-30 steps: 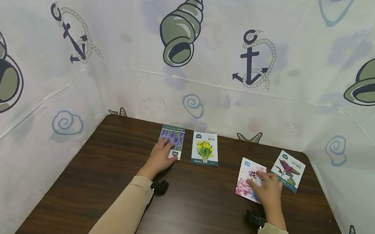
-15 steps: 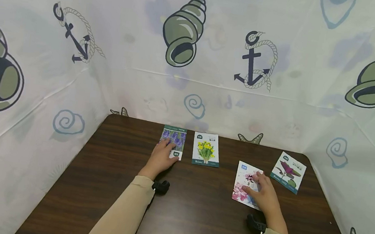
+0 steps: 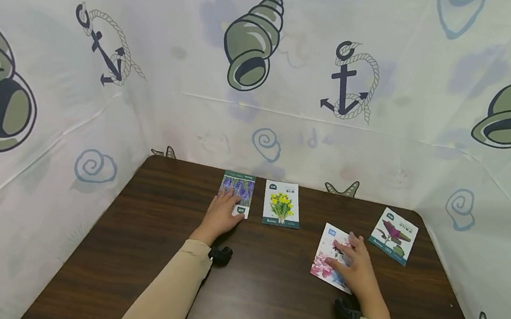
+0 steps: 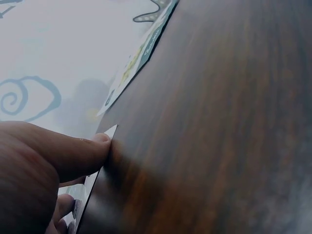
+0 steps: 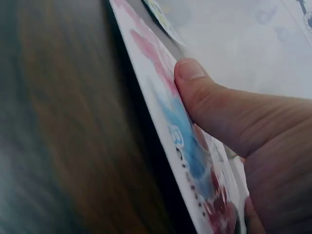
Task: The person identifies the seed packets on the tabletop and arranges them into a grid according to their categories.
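Note:
My left hand [image 3: 218, 217] rests on a flower seed packet with purple blooms and a green top band [image 3: 239, 186], at the back of the table. Thumb and fingers lie spread over its lower part. To the right, my right hand [image 3: 358, 268] rests on a pink-and-blue seed packet [image 3: 323, 264] lying tilted on the table, its lower right part hidden under the hand. In the right wrist view, the thumb [image 5: 200, 92] presses on the printed face of that packet. The left wrist view has the thumb [image 4: 85, 153] at the edge of the purple packet.
A seed packet with yellow flowers [image 3: 282, 204] lies just right of the purple one. Farther right, a packet with a dark purple bloom [image 3: 392, 235] lies slanted near the corner of the brown table [image 3: 268, 298]. A printed cloth [image 3: 295, 143] encloses the back and sides.
My right hand has slid the pink-and-blue packet toward me and slightly left, away from the dark purple packet, turning it a little. The left hand stays on the purple-bloom packet.

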### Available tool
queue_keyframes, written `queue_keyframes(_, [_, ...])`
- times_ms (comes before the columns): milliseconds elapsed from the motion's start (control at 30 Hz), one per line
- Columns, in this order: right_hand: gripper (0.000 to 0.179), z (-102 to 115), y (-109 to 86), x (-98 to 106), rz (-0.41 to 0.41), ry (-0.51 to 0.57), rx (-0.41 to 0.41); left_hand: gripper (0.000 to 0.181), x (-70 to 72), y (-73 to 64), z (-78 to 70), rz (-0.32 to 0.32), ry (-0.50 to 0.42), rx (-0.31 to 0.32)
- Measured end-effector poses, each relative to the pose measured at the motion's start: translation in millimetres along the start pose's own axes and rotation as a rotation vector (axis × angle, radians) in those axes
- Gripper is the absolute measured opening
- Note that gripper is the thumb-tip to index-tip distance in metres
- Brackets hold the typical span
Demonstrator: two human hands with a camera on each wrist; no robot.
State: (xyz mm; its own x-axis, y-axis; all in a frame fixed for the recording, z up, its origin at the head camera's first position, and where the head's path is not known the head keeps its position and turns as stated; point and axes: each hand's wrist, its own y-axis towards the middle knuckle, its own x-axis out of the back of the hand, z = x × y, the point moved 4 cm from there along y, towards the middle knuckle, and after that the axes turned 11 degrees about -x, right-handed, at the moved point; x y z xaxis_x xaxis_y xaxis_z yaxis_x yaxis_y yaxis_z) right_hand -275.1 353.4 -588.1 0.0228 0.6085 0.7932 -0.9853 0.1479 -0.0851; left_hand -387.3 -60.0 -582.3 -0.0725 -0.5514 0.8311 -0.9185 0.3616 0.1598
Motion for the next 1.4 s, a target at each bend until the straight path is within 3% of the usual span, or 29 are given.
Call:
queue_keyframes(233, [0.077, 12.6, -5.7, -6.0, 0.077, -0.01, 0.006, 0.069, -1.1, 0.9, 1.8, -0.005, -0.022, -0.002])
queue_keyframes(667, [0.075, 29.0, -12.2, -12.8, 0.055, -0.114, 0.113, 0.069, -1.5, 3.4, 1.7, -0.022, -0.027, -0.001])
queue_keyframes(967, [0.074, 33.3, -13.1, -17.1, 0.096, -0.063, 0.161, 0.069, -2.2, 4.3, -0.1, -0.027, -0.015, 0.004])
queue_keyframes(1400, [0.078, 44.7, -17.3, -28.0, 0.163, -0.079, 0.134, 0.068, -2.4, 4.0, 0.1, -0.028, -0.021, 0.008])
